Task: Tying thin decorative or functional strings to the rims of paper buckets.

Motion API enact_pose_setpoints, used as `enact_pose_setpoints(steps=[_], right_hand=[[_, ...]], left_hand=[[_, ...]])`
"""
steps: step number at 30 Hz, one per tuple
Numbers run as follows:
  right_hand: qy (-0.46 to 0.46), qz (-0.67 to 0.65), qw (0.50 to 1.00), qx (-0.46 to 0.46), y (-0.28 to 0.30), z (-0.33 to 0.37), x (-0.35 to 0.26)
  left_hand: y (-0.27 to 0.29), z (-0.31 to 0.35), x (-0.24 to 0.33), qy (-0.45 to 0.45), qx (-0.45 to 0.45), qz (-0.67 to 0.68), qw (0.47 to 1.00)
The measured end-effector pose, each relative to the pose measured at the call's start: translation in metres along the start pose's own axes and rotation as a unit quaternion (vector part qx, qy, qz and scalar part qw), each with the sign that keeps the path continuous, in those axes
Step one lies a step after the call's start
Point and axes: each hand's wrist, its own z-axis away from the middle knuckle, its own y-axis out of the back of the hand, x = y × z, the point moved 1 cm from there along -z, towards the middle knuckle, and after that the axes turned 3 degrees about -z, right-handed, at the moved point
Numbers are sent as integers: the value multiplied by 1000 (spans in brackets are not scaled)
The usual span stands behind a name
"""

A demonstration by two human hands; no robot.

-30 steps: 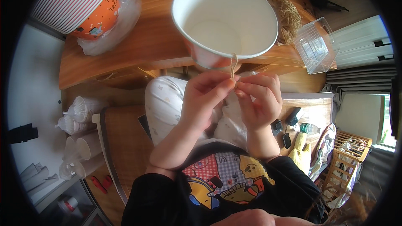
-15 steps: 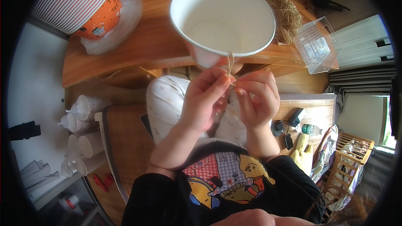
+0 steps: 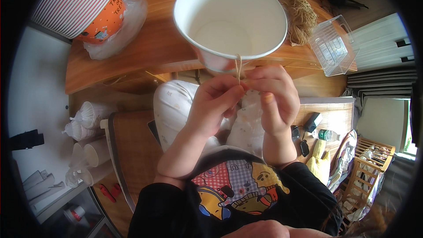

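Wooden table point(image 3: 145, 57) curves across the upper half of the frame, its near edge bowed by the lens. On it, at top centre, stands a large white paper bucket point(image 3: 230, 22), its open mouth facing up and its inside bare. At the upper left a stack of striped paper buckets point(image 3: 77, 0) lies on its side, the outermost orange, with a crumpled clear plastic bag point(image 3: 119, 31) under it. A clear plastic box point(image 3: 333, 46) sits at the upper right, and a tangle of tan twine point(image 3: 299, 13) lies between it and the white bucket.

Just below the bucket's near rim, at centre frame, the two hands meet. The left hand point(image 3: 216, 101) pinches a thin tan string point(image 3: 238, 68) between thumb and forefinger; the string runs straight up to the bucket's rim. The right hand point(image 3: 273, 97) is curled close, fingertips touching the left hand's; it seems to grip the same string's lower end, though the fingers hide that.

Bundles of white paper cups point(image 3: 86, 145) lie at the lower left.
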Motion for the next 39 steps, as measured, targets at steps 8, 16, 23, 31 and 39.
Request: enact_pose_setpoints(steps=[8, 16, 23, 31, 39], right_hand=[[-81, -72, 990, -92, -5, -18, -2], [-77, 0, 994, -79, -8, -22, -4], [-73, 23, 994, -76, -10, -22, -4], [-68, 23, 995, -70, -10, -19, -1], [-76, 12, 994, -77, -10, -18, -1]], left_hand=[[2, -2, 1, 25, 11, -10, 1000], [9, -2, -2, 32, -18, 15, 999], [8, 0, -4, 40, -32, 10, 999], [9, -1, -3, 37, -45, -13, 998], [13, -1, -12, 25, -36, 23, 999]])
